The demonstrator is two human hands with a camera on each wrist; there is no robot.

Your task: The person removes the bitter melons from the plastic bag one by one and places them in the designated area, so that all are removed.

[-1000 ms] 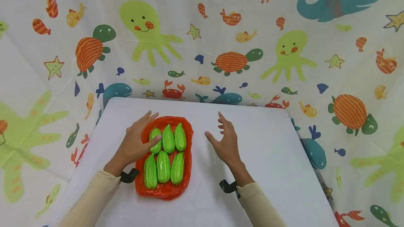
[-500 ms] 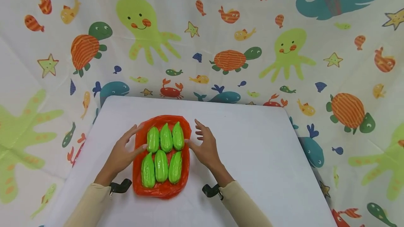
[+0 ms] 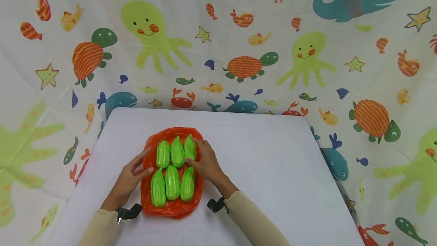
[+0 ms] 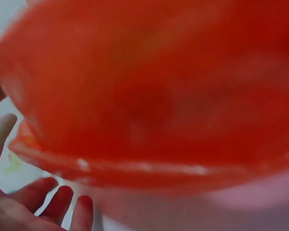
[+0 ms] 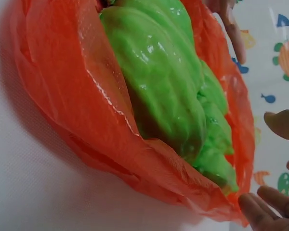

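Note:
A red plastic-covered tray [image 3: 172, 212] lies on the white table in the head view. On it are two rows of glossy green, ridged, gourd-like vegetables with pointed tips. My left hand [image 3: 125, 181] is at the tray's left edge, fingers spread and loosely bent. In the left wrist view, its fingertips [image 4: 58, 202] are close to the red plastic. My right hand [image 3: 209, 164] reaches over the right rim, thumb and fingers about the far right vegetable [image 3: 189, 149]. The right wrist view shows these fingers [image 5: 260, 209] parted near the red rim; contact with the vegetable cannot be made out.
The white tabletop [image 3: 266, 170] stretches to the right of the tray. Behind and beside it hangs a cloth [image 3: 205, 75] printed with sea animals. A small dark camera [image 3: 129, 212] is worn on my left wrist, and another camera [image 3: 217, 205] on my right.
My right hand has moved left from beside the tray to over its right side. My left hand has drawn back from above the vegetables to the tray's left edge.

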